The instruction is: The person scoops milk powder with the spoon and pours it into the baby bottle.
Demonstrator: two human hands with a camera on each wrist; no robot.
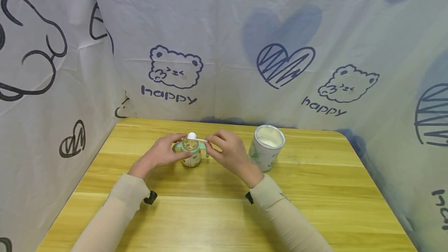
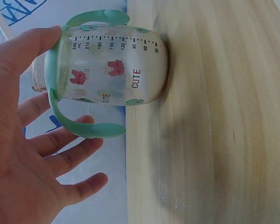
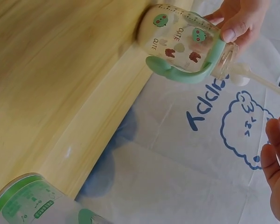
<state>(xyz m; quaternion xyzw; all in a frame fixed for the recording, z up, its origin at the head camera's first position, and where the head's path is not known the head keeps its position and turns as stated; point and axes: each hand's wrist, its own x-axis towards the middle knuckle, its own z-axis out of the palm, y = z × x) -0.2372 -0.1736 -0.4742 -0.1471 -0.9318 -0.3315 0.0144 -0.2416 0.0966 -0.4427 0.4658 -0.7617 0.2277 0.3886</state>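
Note:
A clear baby bottle (image 1: 191, 161) with two mint-green handles and no lid stands upright on the table. My left hand (image 1: 158, 154) holds it round the collar between thumb and forefinger; in the left wrist view the other fingers (image 2: 67, 161) spread loosely by one handle. Pale contents show low in the bottle (image 2: 112, 70). My right hand (image 1: 229, 153) pinches the thin handle of a white scoop (image 1: 191, 136), whose bowl is over the bottle's mouth. What the bowl contains is hard to make out. The right wrist view shows the scoop (image 3: 266, 85) beside the bottle's rim.
To the right of my right hand stands an open white and green can (image 1: 260, 155) with white powder (image 1: 268, 141) inside. The wooden table (image 1: 196, 221) ends at a printed white cloth (image 1: 224, 69) hanging behind and at both sides.

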